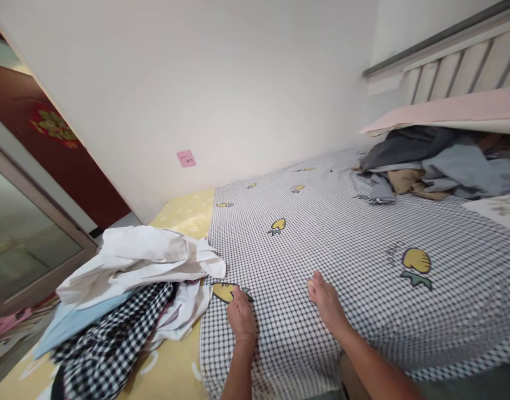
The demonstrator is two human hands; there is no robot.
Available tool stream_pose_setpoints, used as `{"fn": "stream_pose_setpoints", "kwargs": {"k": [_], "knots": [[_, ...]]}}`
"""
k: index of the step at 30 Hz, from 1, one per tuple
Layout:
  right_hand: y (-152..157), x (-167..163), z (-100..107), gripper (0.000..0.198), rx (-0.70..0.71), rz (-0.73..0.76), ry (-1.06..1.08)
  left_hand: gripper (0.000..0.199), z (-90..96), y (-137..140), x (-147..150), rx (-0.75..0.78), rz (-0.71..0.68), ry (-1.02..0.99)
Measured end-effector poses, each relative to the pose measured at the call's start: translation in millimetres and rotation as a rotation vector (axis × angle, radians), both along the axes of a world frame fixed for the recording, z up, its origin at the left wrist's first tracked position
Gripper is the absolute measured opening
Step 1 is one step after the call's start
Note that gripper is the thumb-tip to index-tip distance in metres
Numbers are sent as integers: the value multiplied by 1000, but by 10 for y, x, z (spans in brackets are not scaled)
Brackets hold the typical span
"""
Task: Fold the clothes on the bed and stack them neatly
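My left hand (241, 318) is closed in a fist, thumb uppermost, over a yellow printed carrot on the checked bedsheet (321, 233). Level with it to the right, my right hand (326, 303) also makes a fist with the thumb up. Nothing shows in either hand. Left of my left hand lies a loose heap of clothes: a white garment (142, 261) on top, a light blue piece (82, 319) and a black-and-white checked garment (113, 339) beneath.
Yellow bedding (171, 361) lies under the clothes heap. At the far right, grey and brown clothes (442, 161) are piled below a pink board-like piece (455, 108). A white wall (246, 94) bearing a pink note (185, 158) borders the bed. A red-brown door (38, 133) stands at left.
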State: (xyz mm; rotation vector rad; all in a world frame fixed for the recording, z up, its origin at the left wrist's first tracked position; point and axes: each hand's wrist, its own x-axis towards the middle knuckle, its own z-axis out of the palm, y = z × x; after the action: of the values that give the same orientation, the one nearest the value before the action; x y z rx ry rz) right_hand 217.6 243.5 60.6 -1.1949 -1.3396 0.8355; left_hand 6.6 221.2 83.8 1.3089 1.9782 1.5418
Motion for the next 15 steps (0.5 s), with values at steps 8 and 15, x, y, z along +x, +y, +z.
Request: {"fn": "stream_pose_setpoints", "kwargs": {"k": [8, 15], "knots": [[-22, 2, -3, 68, -51, -18, 46, 63, 3, -23, 16, -1, 10, 15], [-31, 3, 25, 69, -37, -26, 34, 62, 25, -38, 27, 7, -7, 9]]}}
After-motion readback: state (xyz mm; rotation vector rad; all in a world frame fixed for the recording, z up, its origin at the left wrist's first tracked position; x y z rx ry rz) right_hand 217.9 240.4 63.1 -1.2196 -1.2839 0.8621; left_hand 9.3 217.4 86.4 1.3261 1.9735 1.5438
